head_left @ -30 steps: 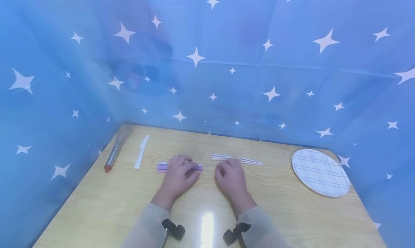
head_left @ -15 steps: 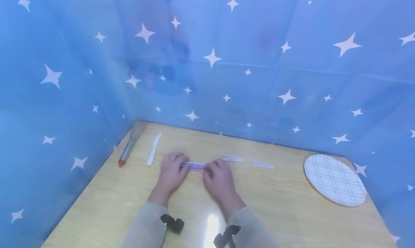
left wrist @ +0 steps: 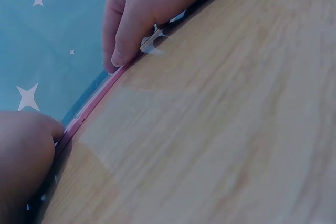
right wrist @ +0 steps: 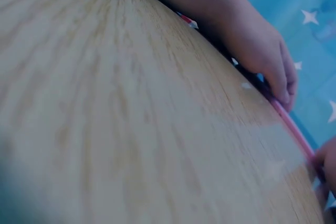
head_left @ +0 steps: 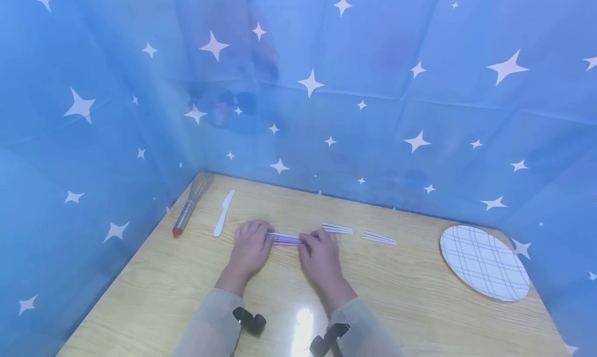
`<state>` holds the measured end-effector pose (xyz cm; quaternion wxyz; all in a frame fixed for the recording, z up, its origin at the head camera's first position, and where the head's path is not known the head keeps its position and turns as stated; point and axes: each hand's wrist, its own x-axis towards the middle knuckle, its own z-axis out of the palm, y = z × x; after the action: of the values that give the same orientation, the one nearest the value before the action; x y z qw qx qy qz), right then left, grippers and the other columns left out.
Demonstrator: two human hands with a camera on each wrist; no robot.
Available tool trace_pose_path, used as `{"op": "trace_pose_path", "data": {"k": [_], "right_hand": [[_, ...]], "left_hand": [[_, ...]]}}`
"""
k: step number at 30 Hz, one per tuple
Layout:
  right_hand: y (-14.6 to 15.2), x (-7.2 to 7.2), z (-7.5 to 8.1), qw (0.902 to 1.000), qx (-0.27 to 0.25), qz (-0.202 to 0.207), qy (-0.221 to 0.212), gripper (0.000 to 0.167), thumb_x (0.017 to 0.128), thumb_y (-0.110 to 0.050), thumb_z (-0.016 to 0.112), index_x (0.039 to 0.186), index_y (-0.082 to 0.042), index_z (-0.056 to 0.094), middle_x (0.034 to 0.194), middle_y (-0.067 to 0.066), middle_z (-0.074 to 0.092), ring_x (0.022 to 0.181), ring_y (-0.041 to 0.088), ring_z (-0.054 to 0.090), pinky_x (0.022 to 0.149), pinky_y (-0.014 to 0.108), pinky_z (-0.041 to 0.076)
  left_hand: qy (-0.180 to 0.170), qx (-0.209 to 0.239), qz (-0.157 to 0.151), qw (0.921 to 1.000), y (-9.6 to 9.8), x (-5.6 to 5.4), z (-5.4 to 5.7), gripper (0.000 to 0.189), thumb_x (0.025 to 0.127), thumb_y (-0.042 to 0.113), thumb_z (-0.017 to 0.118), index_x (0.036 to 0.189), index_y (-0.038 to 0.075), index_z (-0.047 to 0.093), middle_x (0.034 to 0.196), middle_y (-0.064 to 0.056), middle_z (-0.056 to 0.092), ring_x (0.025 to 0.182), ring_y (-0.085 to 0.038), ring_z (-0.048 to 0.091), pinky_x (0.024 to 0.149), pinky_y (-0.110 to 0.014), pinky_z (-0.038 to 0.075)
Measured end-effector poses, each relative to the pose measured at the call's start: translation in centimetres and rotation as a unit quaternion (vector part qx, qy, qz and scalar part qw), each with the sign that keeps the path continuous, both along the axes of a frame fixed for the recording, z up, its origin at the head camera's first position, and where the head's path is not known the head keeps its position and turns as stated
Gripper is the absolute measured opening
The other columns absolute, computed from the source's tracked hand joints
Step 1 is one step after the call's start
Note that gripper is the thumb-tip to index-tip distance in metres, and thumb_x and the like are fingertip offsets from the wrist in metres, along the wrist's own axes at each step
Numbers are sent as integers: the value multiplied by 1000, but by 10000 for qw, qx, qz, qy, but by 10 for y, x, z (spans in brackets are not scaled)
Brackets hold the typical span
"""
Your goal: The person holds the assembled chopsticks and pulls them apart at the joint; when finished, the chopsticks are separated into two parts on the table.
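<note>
A small bundle of thin pink, purple and white sticks [head_left: 285, 239] lies crosswise low on the table between the two hands. My left hand [head_left: 251, 247] pinches the bundle's left end, hiding that tip. At the other end, the thumb and fingers of my right hand [head_left: 322, 256] pinch it too. Seen edge-on in the left wrist view, a pink stick [left wrist: 94, 102] runs along the tabletop from one hand to the other. The right wrist view shows the same pink stick [right wrist: 295, 130] between the fingertips.
Two groups of white sticks [head_left: 338, 228] lie just beyond and right of my right hand. Leftward are a white plastic knife [head_left: 224, 213] and a whisk [head_left: 185, 217] with a red end. An oval checked plate [head_left: 485, 263] sits far right. A blue starry curtain [head_left: 364, 139] encloses the table.
My right hand has come from beside the white sticks to the right end of the coloured bundle. My left hand has shifted to its left end. The head view has turned leftward.
</note>
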<state>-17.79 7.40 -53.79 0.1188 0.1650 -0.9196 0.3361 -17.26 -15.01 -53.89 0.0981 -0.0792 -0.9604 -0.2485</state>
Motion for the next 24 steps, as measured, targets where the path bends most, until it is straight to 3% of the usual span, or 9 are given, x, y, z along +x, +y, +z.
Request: {"op": "trace_pose_path", "data": {"k": [10, 24], "right_hand": [[2, 0, -3, 9999, 78, -127, -13, 23, 101, -22, 75, 121, -14, 80, 112, 3, 65, 111, 25, 52, 95, 42, 47], [0, 0, 7, 9983, -313, -209, -438, 10, 98, -21, 75, 104, -17, 82, 102, -4, 62, 109, 22, 50, 92, 40, 47]], "left_hand": [[-198, 16, 0, 9998, 2, 2, -1, 19, 110, 26, 52, 122, 18, 64, 144, -3, 57, 140, -28, 43, 119, -50, 27], [-31, 58, -42, 10000, 0, 1, 3, 15, 108, 21, 52, 114, 19, 65, 139, -4, 58, 135, -29, 44, 115, -51, 31]]}}
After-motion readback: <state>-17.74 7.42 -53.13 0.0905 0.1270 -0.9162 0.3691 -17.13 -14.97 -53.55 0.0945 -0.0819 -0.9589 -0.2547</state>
